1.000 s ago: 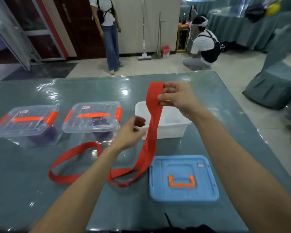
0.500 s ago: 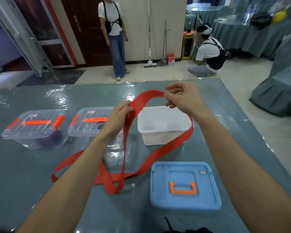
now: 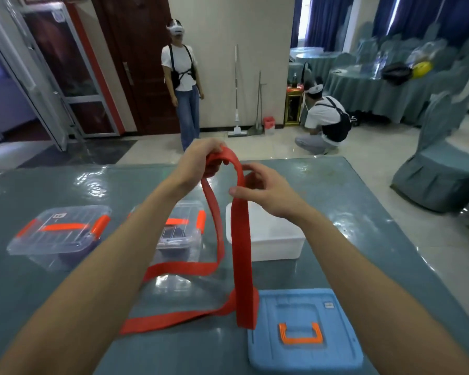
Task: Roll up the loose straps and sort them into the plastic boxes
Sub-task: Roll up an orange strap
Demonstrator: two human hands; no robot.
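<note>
A long red strap [image 3: 243,239] hangs from both my hands above the table. My left hand [image 3: 201,161] grips the top of its loop with curled fingers. My right hand [image 3: 266,190] pinches the strap just below, thumb on its front face. The rest of the strap drops in two lengths and trails over the table toward the front left. An open white plastic box [image 3: 276,247] stands behind the strap. Its blue lid [image 3: 303,331] with an orange handle lies flat in front of it.
Two clear lidded boxes [image 3: 57,234] [image 3: 182,231] with orange latches stand at the left, dark contents inside. The grey-green table [image 3: 38,307] has a glossy cover. Beyond the far edge one person stands and another crouches. A covered chair [image 3: 439,171] sits at the right.
Both hands have risen and come close together with the strap. The left hand moved up to the top of the loop. The camera tilted up, showing more of the room.
</note>
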